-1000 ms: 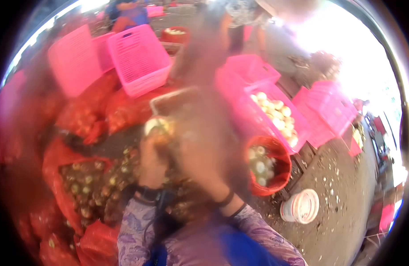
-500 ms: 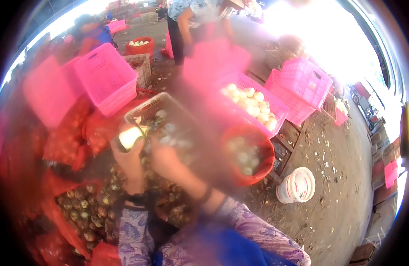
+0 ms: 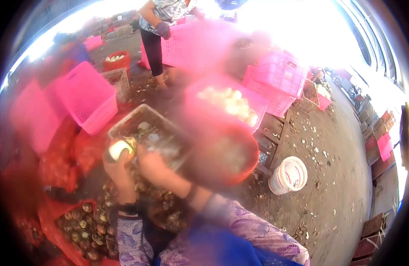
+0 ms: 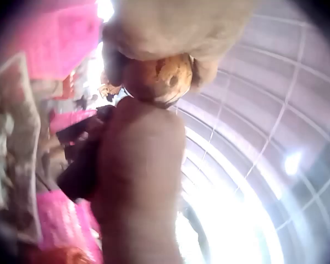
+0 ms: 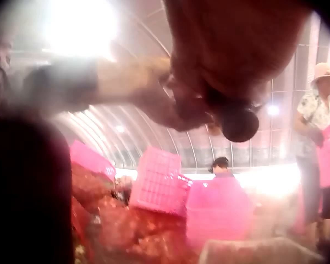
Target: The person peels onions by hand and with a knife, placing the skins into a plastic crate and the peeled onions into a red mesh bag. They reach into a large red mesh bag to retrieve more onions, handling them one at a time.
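My left hand [image 3: 118,173] holds an onion [image 3: 120,150], its upper side pale in the head view. In the left wrist view the same onion [image 4: 164,80] shows brown, papery skin between thumb and fingers. Close beside it is my right hand [image 3: 153,166], fingers curled. From that fist, in the right wrist view, juts a dark round-ended handle [image 5: 240,122]; whatever is at its other end is hidden. Both hands are over the near edge of a pale plastic crate [image 3: 144,111] with whitish onions inside. Unpeeled onions [image 3: 86,230] lie in a red mesh bag by my legs.
A red bucket [image 3: 253,162] and a pink crate of peeled onions [image 3: 257,104] stand right of the pale crate. Farther right is a white bucket [image 3: 288,175]. Stacked pink crates [image 3: 86,97] are at left. Another person [image 3: 158,35] stands beyond, beside pink crates.
The view has swung right, so the scene shifts left. The onion stays in my left hand, with my right hand close beside it. The other person has straightened up with a pink crate.
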Demonstrator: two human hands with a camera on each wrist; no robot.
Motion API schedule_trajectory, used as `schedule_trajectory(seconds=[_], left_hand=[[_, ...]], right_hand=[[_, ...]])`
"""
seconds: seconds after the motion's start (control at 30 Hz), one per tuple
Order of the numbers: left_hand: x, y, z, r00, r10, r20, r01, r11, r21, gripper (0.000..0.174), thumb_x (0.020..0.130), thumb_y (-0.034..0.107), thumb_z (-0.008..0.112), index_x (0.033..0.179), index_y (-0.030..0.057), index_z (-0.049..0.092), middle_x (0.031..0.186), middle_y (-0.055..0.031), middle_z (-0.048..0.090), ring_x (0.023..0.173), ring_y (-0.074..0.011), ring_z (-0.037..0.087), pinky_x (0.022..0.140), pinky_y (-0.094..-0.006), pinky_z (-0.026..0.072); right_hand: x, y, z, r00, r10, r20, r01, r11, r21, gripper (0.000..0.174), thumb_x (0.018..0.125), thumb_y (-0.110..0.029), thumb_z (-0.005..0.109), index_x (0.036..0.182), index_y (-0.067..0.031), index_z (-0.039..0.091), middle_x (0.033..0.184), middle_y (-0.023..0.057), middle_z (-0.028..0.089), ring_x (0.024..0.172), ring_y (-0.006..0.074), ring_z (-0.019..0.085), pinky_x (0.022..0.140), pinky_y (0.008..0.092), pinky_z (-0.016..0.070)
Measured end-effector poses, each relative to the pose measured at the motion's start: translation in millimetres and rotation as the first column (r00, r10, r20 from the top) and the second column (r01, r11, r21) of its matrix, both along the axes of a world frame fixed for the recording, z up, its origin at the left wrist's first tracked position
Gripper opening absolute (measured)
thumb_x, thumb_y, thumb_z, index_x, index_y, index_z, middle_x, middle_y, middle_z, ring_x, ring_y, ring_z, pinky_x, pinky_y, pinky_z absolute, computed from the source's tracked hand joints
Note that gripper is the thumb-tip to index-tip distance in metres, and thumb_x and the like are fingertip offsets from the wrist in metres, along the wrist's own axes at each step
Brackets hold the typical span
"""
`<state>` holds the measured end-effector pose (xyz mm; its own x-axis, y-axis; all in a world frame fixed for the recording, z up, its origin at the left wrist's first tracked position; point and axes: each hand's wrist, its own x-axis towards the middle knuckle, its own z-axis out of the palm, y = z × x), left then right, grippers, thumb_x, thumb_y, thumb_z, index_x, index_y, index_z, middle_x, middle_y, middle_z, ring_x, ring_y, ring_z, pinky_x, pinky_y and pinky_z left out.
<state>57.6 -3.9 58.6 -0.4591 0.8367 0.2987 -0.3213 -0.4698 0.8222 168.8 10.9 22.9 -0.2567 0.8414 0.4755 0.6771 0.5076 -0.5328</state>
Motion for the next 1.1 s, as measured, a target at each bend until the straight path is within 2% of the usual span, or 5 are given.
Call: schedule_trajectory(seconds=[0.1, 0.3, 0.4, 0.53, 1.1], left_hand=[[-7.3, -2.1, -4.0, 0.954, -0.232, 0.19, 0.243, 0.969, -0.036, 0.047, 0.083, -0.003, 0.073, 0.128, -0.0038, 0.058, 0.117, -0.0123, 0.066, 0.1, -0.02, 0.067, 0.084, -0.0316, 0.057], [-0.6, 10.8, -18.7, 0.995, 0.038, -0.091, -0.04, 0.999, -0.014, 0.034, 0.086, 0.005, 0.075, 0.115, -0.0021, 0.058, 0.107, -0.0109, 0.067, 0.092, -0.0191, 0.067, 0.081, -0.0322, 0.0557], [-0.6, 2.4, -11.2, 0.955, -0.219, 0.198, 0.233, 0.971, -0.048, 0.038, 0.084, -0.003, 0.072, 0.121, -0.0038, 0.061, 0.112, -0.0111, 0.067, 0.095, -0.0186, 0.067, 0.083, -0.0302, 0.0567], [-3.6, 13.0, -28.2, 0.995, -0.084, 0.056, 0.088, 0.993, -0.078, 0.041, 0.087, -0.001, 0.069, 0.126, -0.0042, 0.06, 0.115, -0.0118, 0.068, 0.1, -0.0215, 0.068, 0.086, -0.0335, 0.0559], [-10.9, 3.5, -17.7, 0.95, -0.267, 0.164, 0.291, 0.945, -0.147, 0.041, 0.091, 0.018, 0.072, 0.125, -0.0002, 0.059, 0.114, -0.0097, 0.068, 0.101, -0.0201, 0.068, 0.087, -0.0337, 0.0549]], right_hand=[[3.2, 3.8, -12.2, 0.99, -0.086, 0.111, 0.061, 0.975, 0.212, 0.047, 0.078, 0.001, 0.059, 0.122, 0.0137, 0.049, 0.092, 0.024, 0.065, 0.079, 0.0421, 0.067, 0.065, 0.0472, 0.0539], [0.2, -2.2, 1.9, 1.0, -0.018, 0.016, 0.019, 0.999, -0.041, 0.048, 0.078, 0.001, 0.06, 0.123, 0.0119, 0.049, 0.09, 0.023, 0.065, 0.079, 0.0413, 0.067, 0.067, 0.0473, 0.0531], [9.7, 2.8, -14.3, 0.999, -0.045, 0.009, 0.045, 0.999, 0.021, 0.055, 0.078, 0.0, 0.061, 0.13, 0.0093, 0.045, 0.098, 0.0234, 0.064, 0.078, 0.0429, 0.067, 0.066, 0.0493, 0.0517], [7.1, 2.3, -14.6, 0.996, -0.073, 0.05, 0.065, 0.987, 0.144, 0.052, 0.079, -0.003, 0.063, 0.127, 0.008, 0.046, 0.101, 0.0228, 0.062, 0.078, 0.0419, 0.066, 0.065, 0.0484, 0.0521], [12.5, -2.7, -14.1, 0.988, -0.029, 0.155, 0.019, 0.998, 0.061, 0.055, 0.081, -0.001, 0.06, 0.131, 0.0162, 0.044, 0.102, 0.0292, 0.063, 0.073, 0.0423, 0.068, 0.062, 0.0473, 0.055]])
